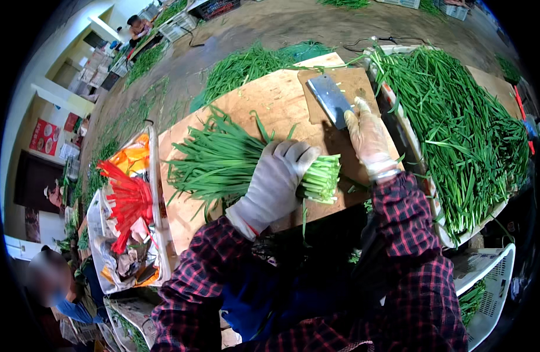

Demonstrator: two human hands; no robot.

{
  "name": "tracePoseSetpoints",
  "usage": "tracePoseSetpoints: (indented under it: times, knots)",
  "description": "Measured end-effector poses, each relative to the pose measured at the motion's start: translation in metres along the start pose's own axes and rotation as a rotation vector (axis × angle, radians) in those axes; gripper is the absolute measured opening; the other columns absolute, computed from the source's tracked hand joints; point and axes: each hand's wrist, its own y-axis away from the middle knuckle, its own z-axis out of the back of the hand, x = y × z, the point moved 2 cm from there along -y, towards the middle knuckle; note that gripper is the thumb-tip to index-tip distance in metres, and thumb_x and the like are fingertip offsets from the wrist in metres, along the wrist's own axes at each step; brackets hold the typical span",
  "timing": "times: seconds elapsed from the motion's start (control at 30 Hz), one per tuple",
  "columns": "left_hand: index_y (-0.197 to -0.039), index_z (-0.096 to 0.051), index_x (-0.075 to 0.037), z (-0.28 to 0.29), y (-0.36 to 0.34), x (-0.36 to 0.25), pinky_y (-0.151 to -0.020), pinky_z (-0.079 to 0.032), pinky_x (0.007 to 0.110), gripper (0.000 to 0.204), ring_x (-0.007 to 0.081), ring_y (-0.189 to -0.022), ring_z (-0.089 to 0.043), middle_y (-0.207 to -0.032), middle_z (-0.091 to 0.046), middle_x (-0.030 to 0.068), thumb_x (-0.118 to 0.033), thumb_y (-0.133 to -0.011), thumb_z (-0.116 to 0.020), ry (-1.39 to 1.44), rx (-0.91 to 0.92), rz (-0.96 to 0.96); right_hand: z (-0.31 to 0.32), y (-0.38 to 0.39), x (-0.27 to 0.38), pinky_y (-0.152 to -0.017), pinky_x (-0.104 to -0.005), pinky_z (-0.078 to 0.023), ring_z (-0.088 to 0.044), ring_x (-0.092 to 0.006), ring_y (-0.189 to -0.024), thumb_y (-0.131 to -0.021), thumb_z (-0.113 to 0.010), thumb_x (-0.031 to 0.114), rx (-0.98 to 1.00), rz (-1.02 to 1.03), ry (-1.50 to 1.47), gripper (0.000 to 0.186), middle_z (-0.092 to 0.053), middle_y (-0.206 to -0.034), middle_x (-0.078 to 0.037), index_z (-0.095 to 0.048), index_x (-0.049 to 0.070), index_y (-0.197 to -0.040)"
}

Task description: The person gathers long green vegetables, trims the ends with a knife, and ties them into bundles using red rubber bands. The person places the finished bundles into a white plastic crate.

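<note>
Left hand [278, 173] wraps leafy green bunch [220, 158] near its pale ends, over wooden board [270, 94]. Long axis: leaves 9 o'clock, ends 3. Right hand [368, 136] grips cleaver [328, 98]; blade at ends' 12 o'clock, apart. Left hand nearer bunch.

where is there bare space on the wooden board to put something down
Widest on the wooden board: beyond the green bundle, left of the cleaver. A smaller patch lies between the bundle's near side and the left bin. Crowded: around the left hand, and the heaped right crate.
</note>
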Motion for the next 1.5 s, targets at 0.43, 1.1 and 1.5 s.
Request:
tracePoseSetpoints:
  times: [0.43,1.1,1.5]
  knots:
    - [-0.13,-0.05,-0.006,-0.072,0.124,-0.05,-0.102,-0.042,0.043,0.057,0.0255,-0.119,-0.055,-0.128,-0.057,0.0109,-0.052,-0.096,-0.048,2.289,-0.187,1.09,0.002,0.144,0.064,-0.089,-0.0505,-0.052,-0.056,-0.0306,-0.11,-0.098,-0.049,0.045,0.286,-0.854,-1.704,0.053,-0.047,-0.133,-0.016,-0.042,0.008,-0.135]
    - [-0.127,-0.052,-0.009,-0.083,0.104,-0.046,-0.098,-0.047,0.04,0.04,0.0242,-0.113,-0.056,-0.124,-0.058,0.0085,-0.03,-0.094,-0.061,2.482,-0.598,0.903,0.054,0.187,0.15,-0.068,-0.0372,-0.048,-0.059,-0.0265,-0.076,-0.064,-0.077,0.008,-0.094,0.035,-0.128,0.015,-0.059,-0.077,-0.006,-0.068,0.012,-0.075]
    - [-0.128,-0.05,-0.006,-0.062,0.102,-0.048,-0.098,-0.045,0.041,0.047,0.0253,-0.115,-0.056,-0.124,-0.058,0.0089,-0.04,-0.095,-0.056,2.423,-0.516,0.822,0.054,0.174,0.166,-0.073,-0.04,-0.044,-0.058,-0.0255,-0.083,-0.067,-0.079,0.032,-0.006,0.043,0.304,0.028,-0.06,-0.08,-0.006,-0.066,0.012,-0.08]
